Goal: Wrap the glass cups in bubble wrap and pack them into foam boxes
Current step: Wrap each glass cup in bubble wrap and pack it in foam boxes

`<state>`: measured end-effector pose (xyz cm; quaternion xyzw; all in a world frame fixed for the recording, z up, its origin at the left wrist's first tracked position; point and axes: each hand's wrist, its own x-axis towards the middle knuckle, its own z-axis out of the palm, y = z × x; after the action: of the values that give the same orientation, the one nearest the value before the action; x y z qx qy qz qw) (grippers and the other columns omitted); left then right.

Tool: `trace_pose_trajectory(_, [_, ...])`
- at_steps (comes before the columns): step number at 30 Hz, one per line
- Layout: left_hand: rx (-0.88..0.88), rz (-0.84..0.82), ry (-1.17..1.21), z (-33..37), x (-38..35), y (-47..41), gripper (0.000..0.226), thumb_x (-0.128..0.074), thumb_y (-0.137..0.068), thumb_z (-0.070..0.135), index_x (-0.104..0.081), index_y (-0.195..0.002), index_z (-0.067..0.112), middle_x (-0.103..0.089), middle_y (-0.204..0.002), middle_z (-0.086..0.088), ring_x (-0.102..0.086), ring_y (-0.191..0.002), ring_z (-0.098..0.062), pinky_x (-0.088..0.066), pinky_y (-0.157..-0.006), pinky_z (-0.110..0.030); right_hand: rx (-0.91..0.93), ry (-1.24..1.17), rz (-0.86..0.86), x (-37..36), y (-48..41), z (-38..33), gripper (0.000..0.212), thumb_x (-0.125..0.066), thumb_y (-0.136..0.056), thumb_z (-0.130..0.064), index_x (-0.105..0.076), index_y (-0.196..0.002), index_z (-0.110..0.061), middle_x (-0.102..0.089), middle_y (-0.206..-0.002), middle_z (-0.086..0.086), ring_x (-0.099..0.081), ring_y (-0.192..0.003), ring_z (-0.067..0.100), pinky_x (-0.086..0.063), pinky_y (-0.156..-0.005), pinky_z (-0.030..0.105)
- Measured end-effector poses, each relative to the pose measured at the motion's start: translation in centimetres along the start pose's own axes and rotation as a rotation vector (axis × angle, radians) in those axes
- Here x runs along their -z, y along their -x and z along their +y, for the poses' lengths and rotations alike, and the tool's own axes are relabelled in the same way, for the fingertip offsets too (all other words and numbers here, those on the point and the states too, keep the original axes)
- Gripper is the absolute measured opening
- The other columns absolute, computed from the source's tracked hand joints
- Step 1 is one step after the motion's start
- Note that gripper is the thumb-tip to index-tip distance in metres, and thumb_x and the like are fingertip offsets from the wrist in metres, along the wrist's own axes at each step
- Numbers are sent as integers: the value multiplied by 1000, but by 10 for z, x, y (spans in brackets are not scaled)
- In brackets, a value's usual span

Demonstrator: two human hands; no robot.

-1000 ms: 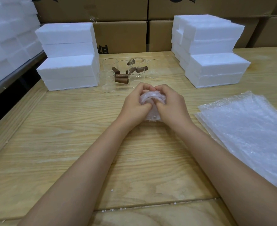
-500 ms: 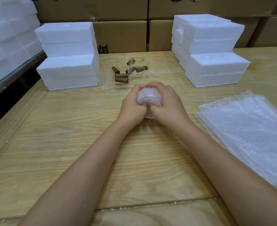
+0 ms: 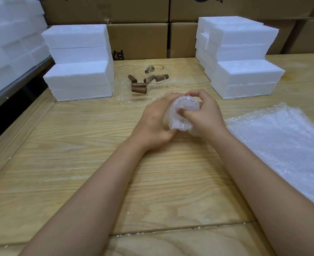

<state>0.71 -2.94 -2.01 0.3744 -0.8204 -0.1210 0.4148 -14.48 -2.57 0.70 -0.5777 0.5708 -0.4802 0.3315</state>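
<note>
Center frame, low over the table: left hand & right hand both curl round a bubble-wrapped cup, right thumb pressed into the wrap, glass mostly hidden. Prob. light, soft outside w/ brittle glass inside; wrap is slick & springy, so it's best held round the body w/ loose folds pinned, no hard squeeze. Bare glass cups stand upper center btw foam boxes; bubble wrap sheets lie at right.

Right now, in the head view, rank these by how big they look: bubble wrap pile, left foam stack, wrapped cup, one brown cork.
1. bubble wrap pile, though nearer the camera, so its lead over the stack is unsure
2. left foam stack
3. wrapped cup
4. brown cork
</note>
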Motion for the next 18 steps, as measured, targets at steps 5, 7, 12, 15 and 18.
trace_pose_trajectory(5, [201, 130, 92, -6, 1, 0, 70, -85, -70, 24, -51, -129, 13, -58, -120, 7, -56, -108, -9, -42, -91, -15, 101, -264, 3, 8, -2, 4, 32, -63, -79, -30, -59, -107, -15, -61, -61, -16, -55, -54, 1, -43, -49, 17])
trace_pose_trajectory(7, [366, 221, 211, -10, 3, -2, 66, -87, -68, 27, -50, -122, 25, -58, -110, 17, -56, -97, 10, -43, -82, -7, 109, -311, -12, 10, -4, 7, 23, -62, -83, -22, -60, -104, -13, -61, -74, -10, -57, -60, 3, -46, -55, 20])
trace_pose_trajectory(12, [542, 221, 327, -19, 10, -2, 50, -83, -71, 40, -56, -112, 29, -63, -102, 19, -59, -86, 16, -45, -70, -4, 80, -385, -19, 5, -8, 13, 6, -63, -90, -11, -66, -92, -16, -64, -74, 0, -60, -61, 12, -52, -63, 24])
trace_pose_trajectory(15, [526, 185, 444, -17, 13, -2, 37, -73, -81, 42, -62, -108, 20, -69, -102, 5, -65, -91, -4, -49, -81, -18, 41, -436, 8, 4, -12, 15, 3, -66, -89, -15, -68, -90, -14, -66, -69, -4, -61, -61, 11, -51, -60, 20])
trace_pose_trajectory(18, [498, 166, 446, -17, 20, 0, 21, -59, -91, 36, -66, -92, 16, -63, -81, 4, -54, -72, -1, -43, -69, -14, 24, -432, 19, 0, -14, 18, 2, -66, -89, -15, -69, -88, -16, -65, -66, -5, -60, -59, 10, -51, -59, 20])
